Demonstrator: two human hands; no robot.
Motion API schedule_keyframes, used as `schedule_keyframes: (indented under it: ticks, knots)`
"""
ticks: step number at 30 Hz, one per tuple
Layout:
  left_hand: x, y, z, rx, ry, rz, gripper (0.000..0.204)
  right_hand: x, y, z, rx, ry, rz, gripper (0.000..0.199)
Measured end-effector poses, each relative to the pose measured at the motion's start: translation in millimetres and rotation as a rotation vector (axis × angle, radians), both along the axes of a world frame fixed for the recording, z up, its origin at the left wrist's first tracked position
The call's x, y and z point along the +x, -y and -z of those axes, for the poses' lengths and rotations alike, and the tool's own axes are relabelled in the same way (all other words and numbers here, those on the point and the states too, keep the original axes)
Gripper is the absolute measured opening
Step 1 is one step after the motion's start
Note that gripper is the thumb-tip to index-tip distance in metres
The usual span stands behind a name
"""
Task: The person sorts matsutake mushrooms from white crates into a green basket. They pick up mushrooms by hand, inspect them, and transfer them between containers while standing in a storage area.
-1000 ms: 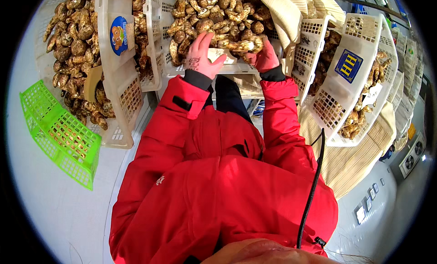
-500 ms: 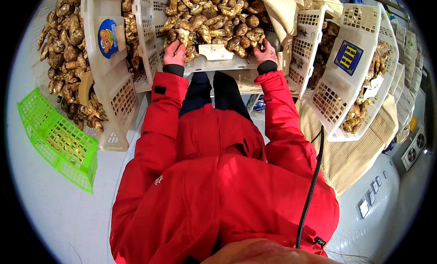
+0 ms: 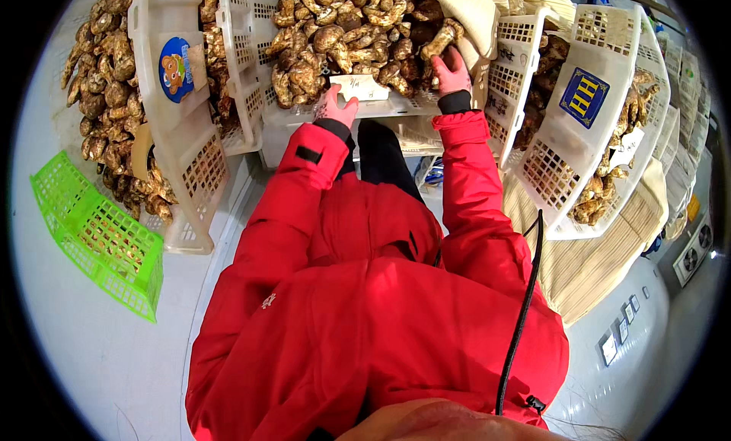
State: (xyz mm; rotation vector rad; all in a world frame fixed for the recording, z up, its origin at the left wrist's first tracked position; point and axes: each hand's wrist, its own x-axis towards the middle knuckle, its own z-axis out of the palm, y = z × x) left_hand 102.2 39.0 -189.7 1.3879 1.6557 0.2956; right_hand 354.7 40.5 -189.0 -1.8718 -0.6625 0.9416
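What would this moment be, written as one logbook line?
Left fingers: at pale card, contact unclear | Right fingers: holding one mushroom | Front crate: heaped with more mushrooms

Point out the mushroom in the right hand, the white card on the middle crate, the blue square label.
Mushroom [image 3: 441, 40]: head view, middle of its visible length.
White card [image 3: 362, 87]: head view, middle of its face.
Blue square label [image 3: 584, 98]: head view, centre of its face.

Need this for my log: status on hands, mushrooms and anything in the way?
Left hand by white card, grip unclear. Right hand holds one mushroom, at the crate's right end. Beige cloth drapes close beside that hand.
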Motion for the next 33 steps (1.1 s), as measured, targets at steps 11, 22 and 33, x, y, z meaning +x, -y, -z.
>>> schedule_keyframes:
  ticks: [11, 22, 33]
  knots:
    - [19.6, -10.8, 46.3, -0.381, 0.458, -0.265, 0.059, -62.4, -6.0, -13.4, -1.012, 0.554, -0.646, 0.047]
    - [15.3, -33.3, 17.8, 0.121, -0.153, 0.172, 0.066, -42.2, -40.4, -26.0, -0.331, 0.711, -0.733, 0.036]
    - [4.2, -31.9, -44.2, 0.388, 0.258, -0.102, 0.033, -29.4, -91.1, 20.8, -0.733, 0.941, -1.407, 0.031]
